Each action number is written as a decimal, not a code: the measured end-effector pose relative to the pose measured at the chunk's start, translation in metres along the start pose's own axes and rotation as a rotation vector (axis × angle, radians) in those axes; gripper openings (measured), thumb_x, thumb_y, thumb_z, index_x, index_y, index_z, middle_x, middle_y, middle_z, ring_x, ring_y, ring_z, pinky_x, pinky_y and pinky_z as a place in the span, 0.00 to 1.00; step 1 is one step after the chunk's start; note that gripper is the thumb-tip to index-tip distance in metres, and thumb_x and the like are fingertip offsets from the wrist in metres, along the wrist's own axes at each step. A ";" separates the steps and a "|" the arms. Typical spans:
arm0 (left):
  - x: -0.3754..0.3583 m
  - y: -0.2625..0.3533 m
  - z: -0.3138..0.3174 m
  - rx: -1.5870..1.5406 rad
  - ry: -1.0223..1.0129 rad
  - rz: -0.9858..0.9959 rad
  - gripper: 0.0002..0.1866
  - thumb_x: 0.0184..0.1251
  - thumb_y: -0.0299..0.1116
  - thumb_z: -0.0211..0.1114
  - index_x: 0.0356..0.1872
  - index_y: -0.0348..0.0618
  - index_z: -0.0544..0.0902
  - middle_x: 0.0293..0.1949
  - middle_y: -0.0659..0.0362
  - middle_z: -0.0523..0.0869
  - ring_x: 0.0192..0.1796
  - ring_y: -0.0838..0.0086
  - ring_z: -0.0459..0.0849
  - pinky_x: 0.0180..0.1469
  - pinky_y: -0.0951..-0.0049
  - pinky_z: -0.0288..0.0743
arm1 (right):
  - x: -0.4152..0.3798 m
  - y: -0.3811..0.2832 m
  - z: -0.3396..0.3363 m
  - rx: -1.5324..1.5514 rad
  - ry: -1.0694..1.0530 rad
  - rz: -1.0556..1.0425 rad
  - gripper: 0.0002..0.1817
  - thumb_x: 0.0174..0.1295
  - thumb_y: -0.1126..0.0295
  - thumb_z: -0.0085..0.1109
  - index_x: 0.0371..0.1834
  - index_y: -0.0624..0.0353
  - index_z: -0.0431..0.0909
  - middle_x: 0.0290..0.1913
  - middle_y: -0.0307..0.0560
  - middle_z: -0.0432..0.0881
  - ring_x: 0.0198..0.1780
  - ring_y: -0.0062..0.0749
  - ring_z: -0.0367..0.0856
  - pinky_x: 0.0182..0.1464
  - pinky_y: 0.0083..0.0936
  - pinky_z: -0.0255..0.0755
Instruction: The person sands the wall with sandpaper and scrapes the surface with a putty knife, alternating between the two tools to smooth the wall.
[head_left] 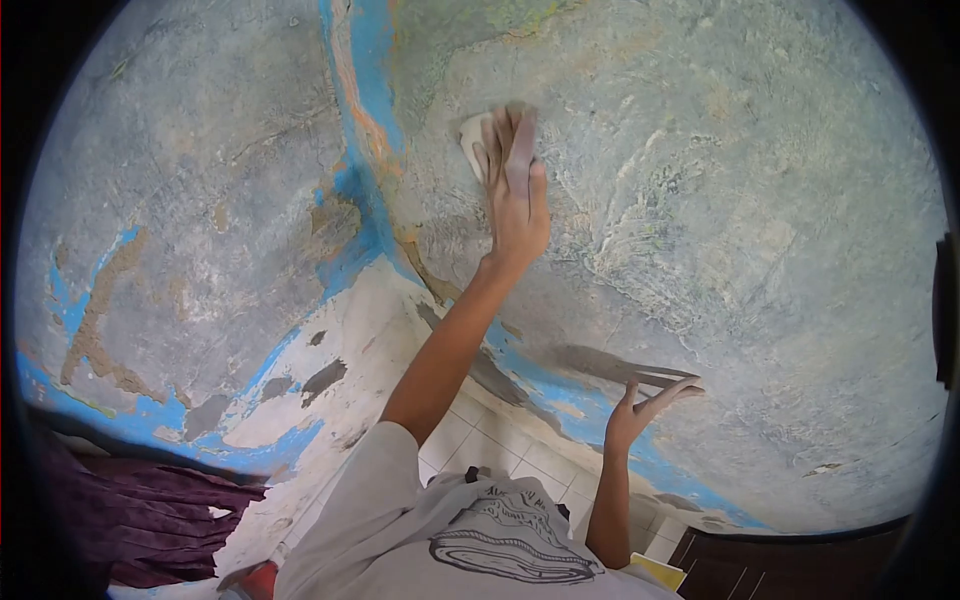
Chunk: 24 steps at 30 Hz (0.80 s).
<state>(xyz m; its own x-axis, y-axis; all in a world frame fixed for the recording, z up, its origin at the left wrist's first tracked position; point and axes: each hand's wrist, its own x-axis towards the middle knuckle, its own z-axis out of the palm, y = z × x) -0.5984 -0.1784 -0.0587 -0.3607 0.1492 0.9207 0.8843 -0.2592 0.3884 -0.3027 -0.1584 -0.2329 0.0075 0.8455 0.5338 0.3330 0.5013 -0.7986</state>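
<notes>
My left hand (517, 190) reaches up, its back towards me, and presses a pale piece of sandpaper (473, 143) flat against the grey wall (760, 200). The fingers and the sheet are slightly smeared by motion, and the palm side is hidden. Lower and to the right, my right hand (645, 410) is open and holds nothing. Its outstretched fingertips are at the wall, with the hand's shadow falling to the left of them.
A corner with blue paint remnants (372, 215) runs down left of my left hand. Bare white patches and flaked paint lie below it. Purple cloth (140, 510) hangs at lower left, above a red thing (262, 580). White floor tiles (480, 450) and a dark brown surface (780, 565) show below.
</notes>
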 end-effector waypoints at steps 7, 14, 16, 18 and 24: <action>-0.128 -0.009 0.026 0.018 -0.026 -0.126 0.30 0.90 0.46 0.38 0.81 0.37 0.63 0.82 0.37 0.58 0.85 0.36 0.48 0.83 0.40 0.37 | -0.004 0.006 -0.013 -0.012 -0.076 0.007 0.55 0.74 0.60 0.63 0.89 0.48 0.26 0.86 0.60 0.14 0.86 0.57 0.12 0.84 0.58 0.24; 0.014 0.010 0.010 0.009 0.072 0.005 0.30 0.90 0.45 0.39 0.81 0.36 0.62 0.82 0.37 0.58 0.85 0.37 0.49 0.83 0.38 0.37 | -0.002 0.004 -0.013 -0.003 -0.064 -0.012 0.55 0.72 0.68 0.62 0.89 0.52 0.26 0.86 0.62 0.15 0.86 0.59 0.12 0.83 0.59 0.22; -0.012 0.000 0.018 0.018 0.089 0.026 0.30 0.90 0.45 0.40 0.81 0.35 0.62 0.82 0.37 0.58 0.85 0.37 0.49 0.83 0.38 0.37 | -0.001 0.004 -0.010 -0.003 -0.055 -0.014 0.55 0.72 0.67 0.63 0.89 0.51 0.27 0.86 0.61 0.14 0.86 0.58 0.12 0.84 0.58 0.21; -0.077 -0.004 0.022 0.002 0.003 -0.076 0.30 0.89 0.44 0.40 0.81 0.34 0.62 0.82 0.37 0.57 0.85 0.37 0.48 0.83 0.38 0.37 | -0.002 0.002 -0.009 -0.010 -0.046 -0.018 0.55 0.72 0.68 0.63 0.89 0.51 0.27 0.86 0.61 0.14 0.86 0.58 0.12 0.84 0.58 0.21; -0.111 -0.004 0.033 -0.028 0.024 -0.081 0.29 0.90 0.43 0.40 0.81 0.36 0.64 0.82 0.36 0.56 0.85 0.38 0.47 0.83 0.38 0.38 | -0.001 0.005 -0.005 0.029 -0.018 -0.031 0.56 0.71 0.74 0.62 0.89 0.52 0.26 0.86 0.60 0.13 0.86 0.56 0.10 0.84 0.55 0.19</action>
<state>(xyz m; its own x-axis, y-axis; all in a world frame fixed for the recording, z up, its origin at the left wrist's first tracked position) -0.5519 -0.1620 -0.1636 -0.4377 0.1481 0.8868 0.8436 -0.2736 0.4620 -0.2964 -0.1572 -0.2360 -0.0194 0.8323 0.5540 0.3055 0.5325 -0.7894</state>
